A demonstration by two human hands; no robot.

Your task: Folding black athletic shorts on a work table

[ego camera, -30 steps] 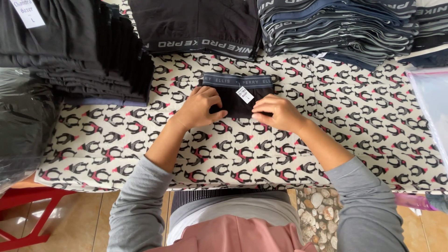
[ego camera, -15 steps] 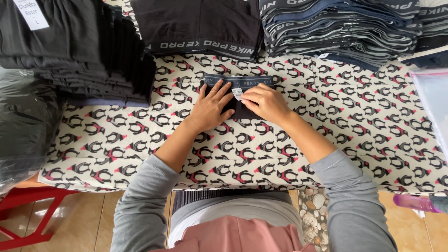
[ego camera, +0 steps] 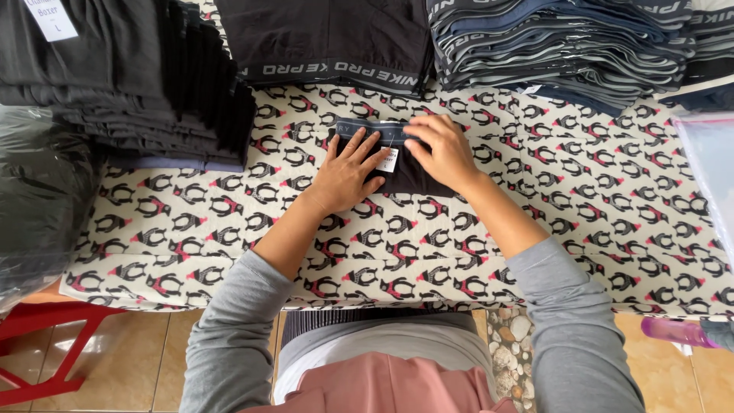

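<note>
**Pressing a folded dark garment flat**

The folded dark garment (ego camera: 405, 164) is lying on the worktop (ego camera: 581, 199), which a penguin-print cloth covers, just in front of the black stack (ego camera: 329, 38) at the far edge. A small white tag (ego camera: 388, 159) is showing between the two hands. The left hand (ego camera: 348, 172) is resting on its left part, fingers spread wide and flat, gripping nothing. The right hand (ego camera: 443, 153) is lying over the right part, fingers curved, tips at the waistband (ego camera: 367, 130); whether they are pinching cloth I cannot tell. Judging from this, a neat fold is calling for even downward pressure and squared edges. Grey and blue piles (ego camera: 558, 46) are sitting further right, well apart.
</note>
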